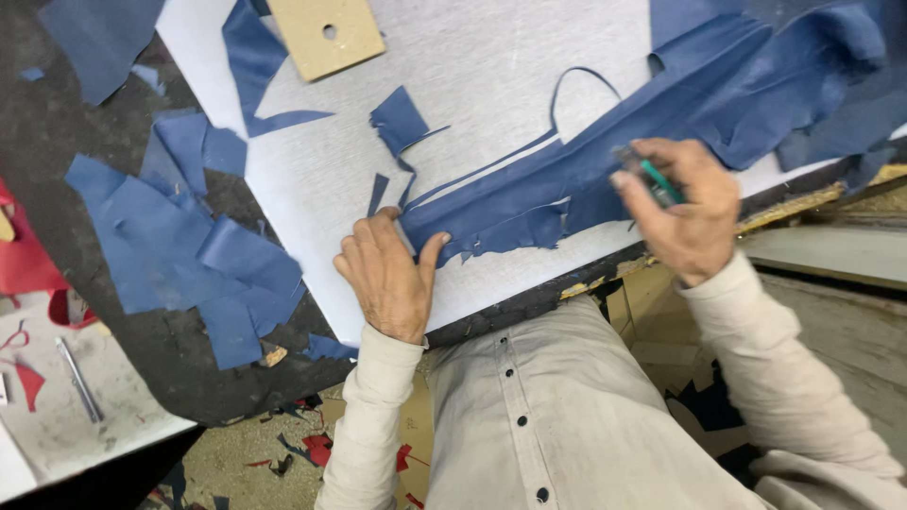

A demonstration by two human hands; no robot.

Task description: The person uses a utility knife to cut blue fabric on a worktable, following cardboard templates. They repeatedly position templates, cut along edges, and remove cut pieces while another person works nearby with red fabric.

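Pressing flat on the blue leather strip (529, 222), the left hand (387, 274) sits at the lower centre of the head view, its fingers (364, 234) spread wide and open, gripping nothing, only pinning the material to the pale cutting sheet (472, 66) that covers the desk (123, 368). The right hand (685, 203), right of centre, has its fingers curled tightly around a small green-handled knife (652, 179) whose tip meets the strip's upper edge (the blade itself is too blurred to make out). The strip runs diagonally from lower centre up toward the upper right, where it joins a rumpled heap of blue leather (803, 76).

To do this cut well, I judge that the holding hand should stay close behind the blade line yet clear of it, keeping the leather taut so the edge does not pucker, while the knife is drawn in one steady pull along the fold rather than in short jabs.

No packages, labels or signs show. A tan board with a round hole (326, 33) lies at the top, left of centre; blue offcuts (189, 246) scatter across the left; red scraps (24, 255) sit at the far left edge, and a slim metal tool (77, 378) lies at lower left.
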